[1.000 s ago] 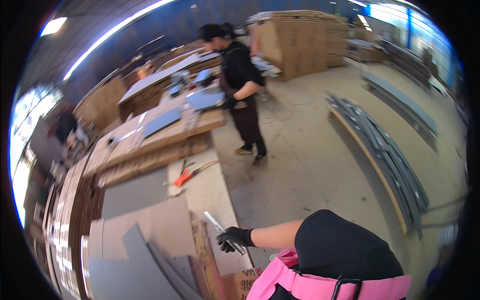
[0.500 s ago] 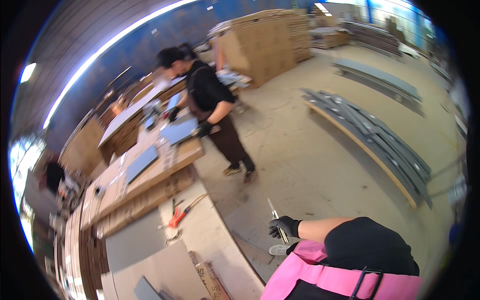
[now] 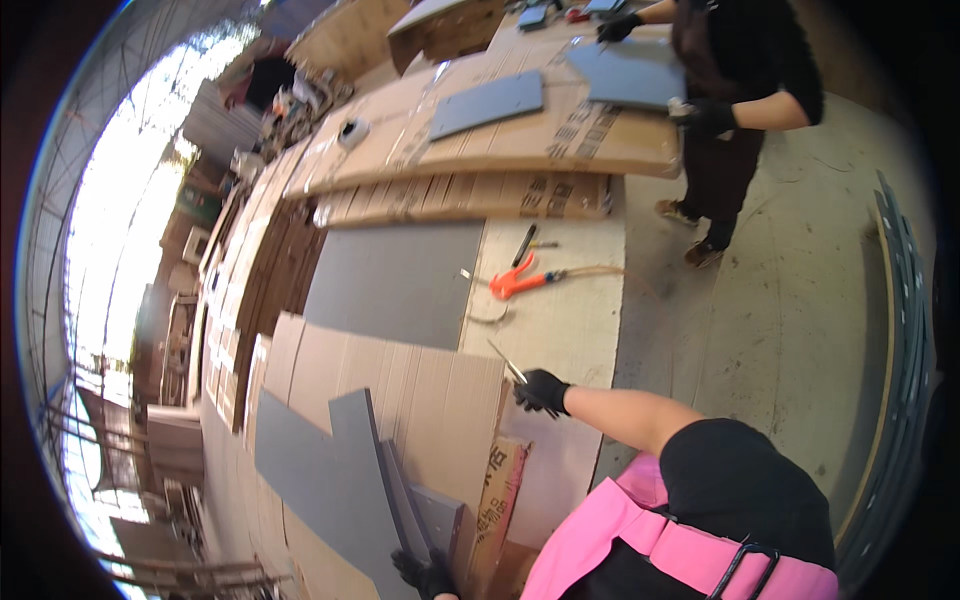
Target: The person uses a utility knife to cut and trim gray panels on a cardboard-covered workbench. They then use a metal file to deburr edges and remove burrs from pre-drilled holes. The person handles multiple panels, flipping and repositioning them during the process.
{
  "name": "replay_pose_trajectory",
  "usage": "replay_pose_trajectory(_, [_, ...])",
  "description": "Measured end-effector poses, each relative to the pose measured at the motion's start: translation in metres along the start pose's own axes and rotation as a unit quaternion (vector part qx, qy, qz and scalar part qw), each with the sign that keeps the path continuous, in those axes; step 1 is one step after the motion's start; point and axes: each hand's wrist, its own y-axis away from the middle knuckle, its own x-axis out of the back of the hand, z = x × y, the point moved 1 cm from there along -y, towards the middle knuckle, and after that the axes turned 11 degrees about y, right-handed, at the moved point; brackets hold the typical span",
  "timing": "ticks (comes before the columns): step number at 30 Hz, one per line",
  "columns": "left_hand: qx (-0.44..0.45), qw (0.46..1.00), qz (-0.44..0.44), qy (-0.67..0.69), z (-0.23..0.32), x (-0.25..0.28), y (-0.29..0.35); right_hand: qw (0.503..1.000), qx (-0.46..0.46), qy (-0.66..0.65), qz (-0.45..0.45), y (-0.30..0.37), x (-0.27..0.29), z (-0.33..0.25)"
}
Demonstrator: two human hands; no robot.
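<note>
My right hand (image 3: 542, 393), in a black glove, is closed round a slim utility knife (image 3: 508, 362) whose long thin blade points up and left. It hovers over the right edge of the cardboard sheet. At the lower edge, my left hand (image 3: 425, 573), also black-gloved, has its fingers apart against the lower end of grey narrow boards (image 3: 375, 460). These lie on a larger grey panel (image 3: 300, 455) with a notched outline, and a smaller grey board (image 3: 438, 515) is beside them. All rest on the brown cardboard sheet (image 3: 410, 375).
Beyond the cardboard lie a grey sheet (image 3: 395, 275), an orange air blow gun (image 3: 515, 280) with its hose and a black marker-like stick (image 3: 524, 245). Stacked cartons (image 3: 480, 150) carry grey panels. A co-worker (image 3: 735, 110) handles one there. Long grey strips (image 3: 905, 300) lie at the right.
My view has turned left and down toward the bench. My left hand has come into view at the grey boards. The right hand, still holding the knife, is now over the bench.
</note>
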Motion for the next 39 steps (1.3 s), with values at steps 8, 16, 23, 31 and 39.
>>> replay_pose_trajectory(8, [0.039, 0.993, -0.101, -0.054, 0.032, 0.028, 0.007, 0.812, 0.100, 0.455, 0.351, -0.088, 0.117, -0.038])
replay_pose_trajectory(16, [0.052, 0.991, -0.123, -0.027, 0.035, 0.030, 0.003, 0.687, -0.059, 0.643, 0.333, -0.101, 0.188, -0.046])
replay_pose_trajectory(23, [0.119, 0.977, -0.170, -0.050, 0.064, 0.042, -0.001, 0.788, 0.075, 0.546, 0.273, -0.069, 0.165, -0.074])
replay_pose_trajectory(31, [0.115, 0.977, -0.165, -0.072, 0.074, 0.050, -0.001, 0.858, 0.285, 0.402, 0.147, 0.044, 0.122, -0.081])
replay_pose_trajectory(39, [0.063, 0.317, -0.402, 0.857, 0.234, 0.047, 0.034, 0.906, 0.102, 0.189, -0.364, 0.197, 0.019, -0.090])
